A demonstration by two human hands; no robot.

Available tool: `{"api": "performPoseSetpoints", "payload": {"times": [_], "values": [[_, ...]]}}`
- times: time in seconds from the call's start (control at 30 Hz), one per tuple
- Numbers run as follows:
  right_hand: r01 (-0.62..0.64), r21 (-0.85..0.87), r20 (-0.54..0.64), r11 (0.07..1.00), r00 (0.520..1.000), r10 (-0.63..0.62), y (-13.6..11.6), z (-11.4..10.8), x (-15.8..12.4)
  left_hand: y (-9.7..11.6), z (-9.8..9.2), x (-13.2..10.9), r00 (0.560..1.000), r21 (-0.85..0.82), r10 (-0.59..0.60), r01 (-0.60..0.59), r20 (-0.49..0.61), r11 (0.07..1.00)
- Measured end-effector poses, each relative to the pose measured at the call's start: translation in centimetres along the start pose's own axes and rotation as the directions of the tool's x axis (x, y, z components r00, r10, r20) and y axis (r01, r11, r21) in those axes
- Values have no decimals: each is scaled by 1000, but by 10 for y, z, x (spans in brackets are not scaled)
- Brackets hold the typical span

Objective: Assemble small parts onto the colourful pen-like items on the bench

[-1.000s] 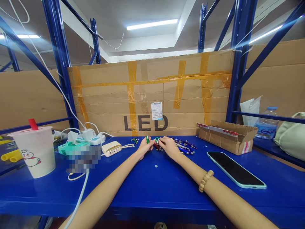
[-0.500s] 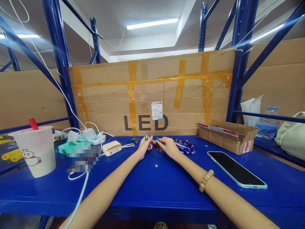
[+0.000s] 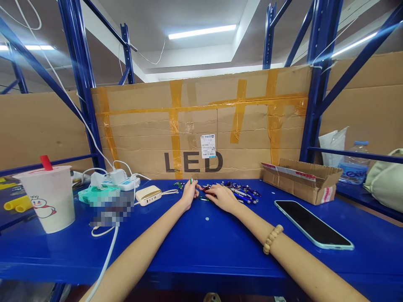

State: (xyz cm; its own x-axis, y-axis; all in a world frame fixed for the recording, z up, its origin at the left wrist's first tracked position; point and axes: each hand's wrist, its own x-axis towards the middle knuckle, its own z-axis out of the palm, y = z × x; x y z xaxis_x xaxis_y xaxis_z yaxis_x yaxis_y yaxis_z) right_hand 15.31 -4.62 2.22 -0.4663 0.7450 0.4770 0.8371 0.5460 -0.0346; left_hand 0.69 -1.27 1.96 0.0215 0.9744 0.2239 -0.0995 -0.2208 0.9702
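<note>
Both my arms reach forward over the blue shelf top (image 3: 208, 243). My left hand (image 3: 189, 193) is closed round a small green pen-like item (image 3: 191, 181) whose tip sticks up above my fingers. My right hand (image 3: 221, 196), with a bead bracelet (image 3: 272, 238) at the wrist, lies palm down with fingers stretched onto a heap of several small blue, red and green pen-like items (image 3: 241, 191). A small green ring (image 3: 204, 199) lies on the shelf between the two hands. A few more green pieces (image 3: 178, 184) lie just left of my left hand.
A taped cardboard sheet marked LED (image 3: 201, 126) closes the back. Left: a drink cup (image 3: 50, 198), a power strip with chargers (image 3: 121, 181), a beige power bank (image 3: 147, 195), white cables. Right: a phone lying face up (image 3: 311, 224), an open cardboard box (image 3: 300, 178), a water bottle (image 3: 351, 165), a pale bag (image 3: 385, 180).
The green ring that was held up between both hands now lies on the shelf. My right hand has flattened and reached onto the heap; my left hand keeps the green item.
</note>
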Motion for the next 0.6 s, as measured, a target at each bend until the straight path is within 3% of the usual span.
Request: {"api": "performPoseSetpoints", "payload": {"times": [0.1,0.27,0.6], "values": [[-34,-77,-44,996,999,30,0,-2,0,-1,0,1,1000,-4,1,-1,9,1000],[-249,-106,-97,963,966,240,0,-7,1,-2,0,2,1000,-16,-5,5,12,1000],[-374,-9,48,927,926,374,9,-10,0,-7,-2,5,999,-9,-13,13,52,1000]]}}
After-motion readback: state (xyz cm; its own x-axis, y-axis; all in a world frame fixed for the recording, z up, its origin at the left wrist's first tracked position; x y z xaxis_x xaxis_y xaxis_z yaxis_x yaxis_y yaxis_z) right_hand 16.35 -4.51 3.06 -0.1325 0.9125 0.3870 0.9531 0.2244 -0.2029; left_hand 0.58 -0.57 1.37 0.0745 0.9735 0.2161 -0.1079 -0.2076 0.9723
